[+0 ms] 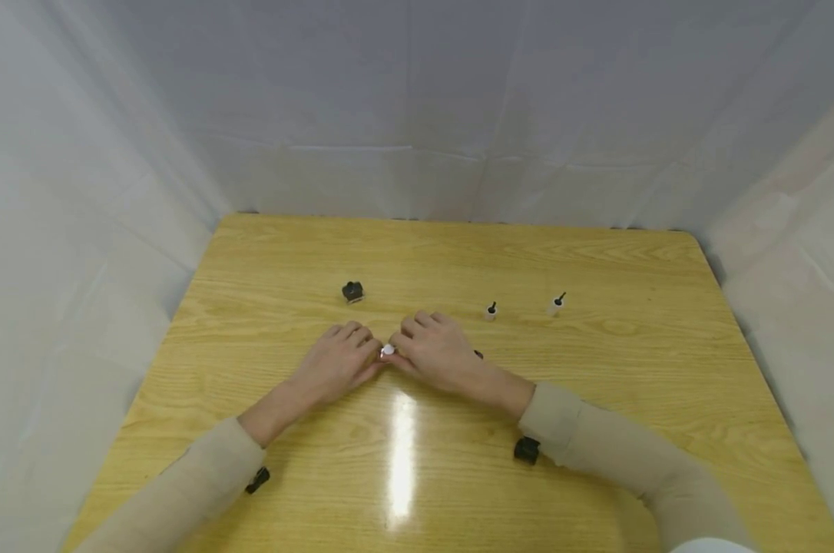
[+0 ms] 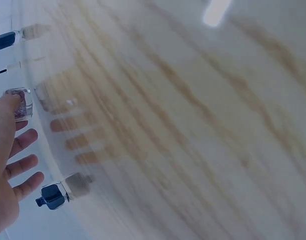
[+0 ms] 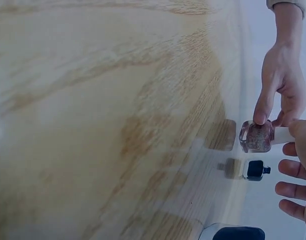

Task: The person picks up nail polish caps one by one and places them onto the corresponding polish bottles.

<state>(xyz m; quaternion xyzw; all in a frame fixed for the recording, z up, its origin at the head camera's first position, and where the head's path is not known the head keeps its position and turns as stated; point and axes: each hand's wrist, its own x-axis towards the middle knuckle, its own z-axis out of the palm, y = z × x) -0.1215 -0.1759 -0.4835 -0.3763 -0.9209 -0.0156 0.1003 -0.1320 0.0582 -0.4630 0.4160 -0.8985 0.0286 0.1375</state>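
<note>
A clear square nail polish bottle (image 3: 256,138) with glittery pinkish polish is held just above the table between both hands. My left hand (image 1: 341,357) pinches its glass body between thumb and fingers; the left wrist view shows the thumb over the bottle (image 2: 23,104). My right hand (image 1: 436,352) pinches the white cap (image 3: 281,135) at the bottle's neck, its other fingers loosely spread. Whether the cap is loosened I cannot tell. Beyond the left hand stands a dark nail polish bottle (image 1: 352,291) with its neck uncovered.
Two white caps (image 1: 491,312) (image 1: 557,306) stand with black brushes pointing up, beyond the right hand. Another dark bottle (image 1: 526,451) is by the right sleeve, and a dark object (image 1: 258,481) by the left sleeve. Behind the right wrist a dark thing (image 1: 478,354) is mostly hidden. White sheeting (image 1: 458,115) surrounds the wooden table (image 1: 306,253).
</note>
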